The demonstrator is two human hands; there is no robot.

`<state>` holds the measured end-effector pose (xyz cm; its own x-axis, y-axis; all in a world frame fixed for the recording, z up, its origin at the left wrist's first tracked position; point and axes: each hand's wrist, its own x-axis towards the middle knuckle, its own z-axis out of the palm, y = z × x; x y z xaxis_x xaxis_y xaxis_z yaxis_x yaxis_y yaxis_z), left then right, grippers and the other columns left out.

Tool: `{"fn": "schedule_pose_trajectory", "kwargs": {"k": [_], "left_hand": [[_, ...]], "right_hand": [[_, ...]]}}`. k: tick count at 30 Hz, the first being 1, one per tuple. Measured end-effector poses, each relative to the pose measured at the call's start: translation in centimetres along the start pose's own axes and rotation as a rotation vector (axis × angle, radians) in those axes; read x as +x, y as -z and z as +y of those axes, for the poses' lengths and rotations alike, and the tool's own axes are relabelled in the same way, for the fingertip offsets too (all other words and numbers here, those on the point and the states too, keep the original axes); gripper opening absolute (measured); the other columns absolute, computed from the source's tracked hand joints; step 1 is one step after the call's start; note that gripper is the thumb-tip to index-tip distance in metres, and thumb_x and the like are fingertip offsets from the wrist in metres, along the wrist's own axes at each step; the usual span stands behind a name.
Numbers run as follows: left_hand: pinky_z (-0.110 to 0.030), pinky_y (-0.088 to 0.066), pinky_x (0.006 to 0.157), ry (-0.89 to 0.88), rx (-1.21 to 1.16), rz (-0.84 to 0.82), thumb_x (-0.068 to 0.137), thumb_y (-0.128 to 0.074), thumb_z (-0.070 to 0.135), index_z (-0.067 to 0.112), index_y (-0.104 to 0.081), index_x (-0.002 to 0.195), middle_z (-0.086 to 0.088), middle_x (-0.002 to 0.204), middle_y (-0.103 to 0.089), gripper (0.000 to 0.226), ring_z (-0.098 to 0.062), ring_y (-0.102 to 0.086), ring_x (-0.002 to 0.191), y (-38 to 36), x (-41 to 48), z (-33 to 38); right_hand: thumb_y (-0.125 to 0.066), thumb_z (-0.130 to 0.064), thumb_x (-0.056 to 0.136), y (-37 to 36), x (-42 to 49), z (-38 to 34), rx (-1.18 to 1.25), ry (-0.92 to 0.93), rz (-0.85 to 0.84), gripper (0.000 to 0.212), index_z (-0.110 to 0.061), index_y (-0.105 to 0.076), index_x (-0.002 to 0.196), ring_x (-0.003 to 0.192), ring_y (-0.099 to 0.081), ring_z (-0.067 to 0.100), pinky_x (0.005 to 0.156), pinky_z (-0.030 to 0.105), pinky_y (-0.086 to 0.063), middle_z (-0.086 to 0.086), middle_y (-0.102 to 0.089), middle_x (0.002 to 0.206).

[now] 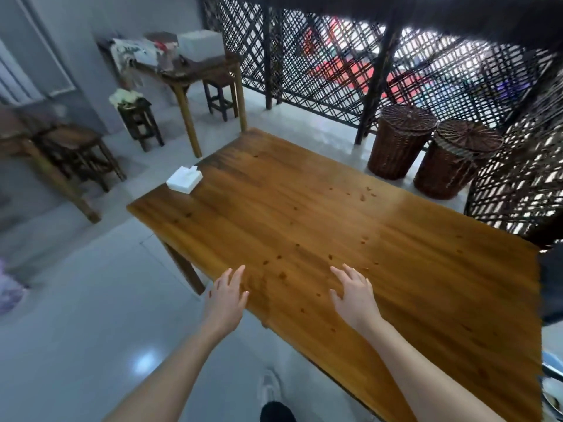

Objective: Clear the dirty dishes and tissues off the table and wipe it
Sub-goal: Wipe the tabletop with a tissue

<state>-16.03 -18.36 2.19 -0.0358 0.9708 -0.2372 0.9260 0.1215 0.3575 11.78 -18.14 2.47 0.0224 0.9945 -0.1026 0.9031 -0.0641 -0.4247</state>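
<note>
We stand at the long side of the glossy orange-brown wooden table [335, 208], and everything else we place from it. Our left hand [225, 296] reaches over the table's near-left edge, palm down, fingers straight and slightly spread, holding nothing. Our right hand [353, 295] lies farther in over the tabletop, also palm down with its fingers fanned wide and nothing in them. We cannot tell whether either palm rests on the wood or hangs just above it. Small dark specks dot the boards around and beyond both hands. On the table's far-left corner sits a flat white rectangular tissue box [184, 179], a tissue poking up from its top, well apart from our hands. Past the table's far side two round brown wicker baskets with lids [399, 141] [457, 159] stand side by side on the pale grey shiny floor [76, 315], just in front of a dark woven lattice screen [335, 65]. Beyond the far-left corner stands a smaller brown wooden side table [198, 74] with a white box and blurred things on it, with a dark wooden stool [140, 120] to its left. Below the table's near edge, between our forearms, one white shoe [269, 388] shows on the floor.
</note>
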Motion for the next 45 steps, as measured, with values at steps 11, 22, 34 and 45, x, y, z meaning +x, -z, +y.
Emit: {"fn": "schedule_pose_trajectory", "kwargs": {"k": [11,22,34,45], "left_hand": [[-0.044,-0.029,0.110,0.138,0.045,0.035,0.100,-0.037,0.035,0.028,-0.010,0.152,-0.005,0.157,-0.020,0.058,-0.024,-0.027,0.141,6.6,10.3,-10.7],[-0.043,-0.032,0.110,0.230,-0.001,0.035,0.101,-0.040,0.034,0.024,-0.012,0.151,-0.004,0.156,-0.021,0.059,-0.024,-0.028,0.141,12.2,18.9,-18.1],[-0.045,-0.030,0.110,0.198,-0.083,-0.029,0.099,-0.044,0.036,0.027,-0.011,0.151,-0.002,0.157,-0.019,0.062,-0.024,-0.031,0.139,14.9,30.8,-27.0],[-0.044,-0.031,0.111,-0.133,-0.094,-0.259,0.084,-0.067,0.043,0.037,-0.013,0.149,0.004,0.153,-0.026,0.085,-0.022,-0.033,0.137,20.3,46.5,-35.0]], "right_hand": [[-0.050,-0.025,0.097,-4.7,13.2,-11.0,0.081,0.069,-0.124,0.050,-0.022,-0.037,0.145,0.142,-0.024,0.025,0.117,0.047,-0.017,0.006,-0.033,0.151],[-0.051,-0.023,0.096,-6.2,24.7,-20.3,0.074,0.137,-0.181,0.051,-0.019,-0.036,0.145,0.139,-0.028,0.027,0.115,0.046,-0.022,0.008,-0.034,0.151],[-0.054,-0.023,0.094,-12.1,34.5,-31.2,0.046,0.108,-0.169,0.049,-0.021,-0.041,0.141,0.135,-0.037,0.025,0.113,0.045,-0.029,0.003,-0.043,0.145],[-0.054,-0.023,0.094,-18.4,42.9,-42.9,0.062,-0.118,-0.111,0.043,-0.026,-0.045,0.136,0.133,-0.040,0.021,0.115,0.044,-0.024,-0.001,-0.047,0.142]]}}
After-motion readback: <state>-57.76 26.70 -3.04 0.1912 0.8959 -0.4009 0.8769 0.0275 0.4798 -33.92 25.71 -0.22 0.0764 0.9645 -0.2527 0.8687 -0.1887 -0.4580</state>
